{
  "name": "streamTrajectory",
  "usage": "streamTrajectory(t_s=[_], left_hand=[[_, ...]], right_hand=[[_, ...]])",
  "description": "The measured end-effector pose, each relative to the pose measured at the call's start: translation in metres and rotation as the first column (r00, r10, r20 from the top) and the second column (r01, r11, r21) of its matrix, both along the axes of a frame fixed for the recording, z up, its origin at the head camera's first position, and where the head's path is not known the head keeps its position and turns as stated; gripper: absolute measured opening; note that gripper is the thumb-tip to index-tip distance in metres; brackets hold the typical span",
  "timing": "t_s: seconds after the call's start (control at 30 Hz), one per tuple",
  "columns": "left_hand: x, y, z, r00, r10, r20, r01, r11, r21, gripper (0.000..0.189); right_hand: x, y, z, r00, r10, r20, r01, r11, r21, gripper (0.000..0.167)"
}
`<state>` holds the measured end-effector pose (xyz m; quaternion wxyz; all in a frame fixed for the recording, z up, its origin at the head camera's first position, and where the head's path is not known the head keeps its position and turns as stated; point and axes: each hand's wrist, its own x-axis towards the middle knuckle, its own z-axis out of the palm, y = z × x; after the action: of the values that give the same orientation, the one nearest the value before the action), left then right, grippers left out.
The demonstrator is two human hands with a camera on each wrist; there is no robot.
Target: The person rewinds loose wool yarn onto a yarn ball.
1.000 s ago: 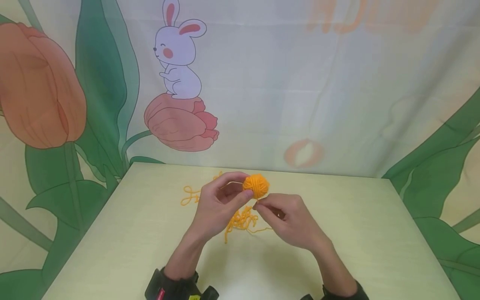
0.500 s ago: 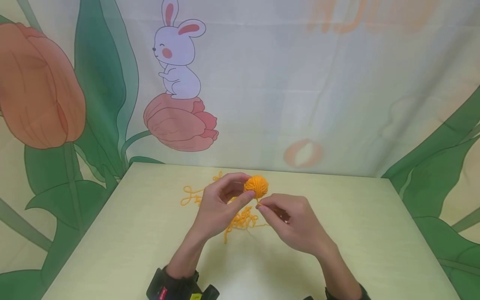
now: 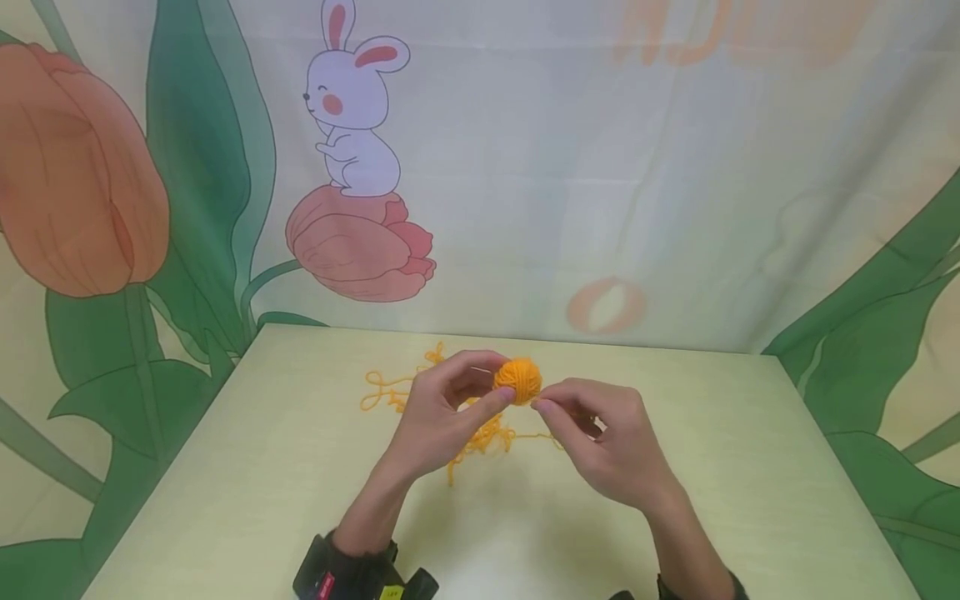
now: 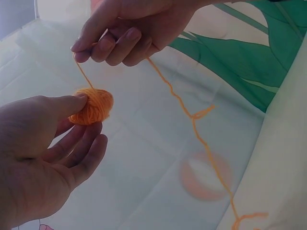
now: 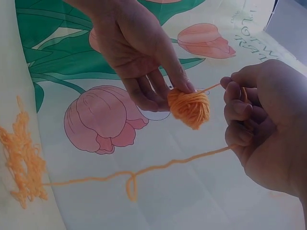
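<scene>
My left hand [image 3: 442,417] holds a small ball of orange yarn [image 3: 519,382] between thumb and fingers, above the table. Just right of it, my right hand [image 3: 611,437] pinches the yarn strand [image 4: 84,73] between thumb and forefinger, and a short taut length runs from there to the ball. The right hand's other fingers curl over the strand, as the right wrist view shows. From the bottom of that hand the strand [image 5: 182,160] hangs with a small loop in it and leads to a loose heap of orange yarn [image 5: 24,160] on the table.
Part of the loose yarn [image 3: 384,389] lies left of and behind the left hand on the pale table [image 3: 225,467]. A printed cloth [image 3: 525,167] with a rabbit and tulips hangs behind the table's back edge. Black wrist straps [image 3: 352,571] sit on both forearms.
The right hand has moved right and slightly up around the ball, with the strand in its pinch. The left hand and ball have shifted slightly right and down.
</scene>
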<state>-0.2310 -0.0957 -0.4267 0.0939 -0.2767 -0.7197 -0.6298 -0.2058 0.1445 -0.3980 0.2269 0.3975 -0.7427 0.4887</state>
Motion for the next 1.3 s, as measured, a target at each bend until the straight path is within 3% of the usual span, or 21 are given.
streamTrajectory(t_s=[0.33,0.53,0.77,1.07,1.3], left_hand=[[0.002,0.002,0.002,0.992,-0.123,0.034,0.125,0.991,-0.038,0.033],[0.004,0.002,0.003,0.966,-0.253,0.045,0.255,0.966,-0.045,0.029],[0.008,0.001,0.005,0.938,-0.344,0.041,0.344,0.939,-0.012,0.028],[0.013,-0.001,0.011,0.929,-0.369,0.028,0.368,0.928,0.054,0.028],[0.014,-0.003,0.012,0.949,-0.313,0.030,0.307,0.943,0.128,0.029]], right_hand=[[0.001,0.006,0.006,1.000,-0.013,-0.017,0.011,0.997,-0.076,0.024],[-0.001,0.009,0.005,0.999,-0.044,-0.008,0.043,0.996,-0.075,0.001],[-0.008,0.011,-0.001,0.998,-0.053,0.013,0.054,0.996,-0.073,0.005],[-0.017,0.007,-0.009,0.996,-0.035,0.079,0.040,0.997,-0.070,0.003],[-0.021,0.000,-0.017,0.988,0.022,0.154,-0.016,0.999,-0.041,0.021]])
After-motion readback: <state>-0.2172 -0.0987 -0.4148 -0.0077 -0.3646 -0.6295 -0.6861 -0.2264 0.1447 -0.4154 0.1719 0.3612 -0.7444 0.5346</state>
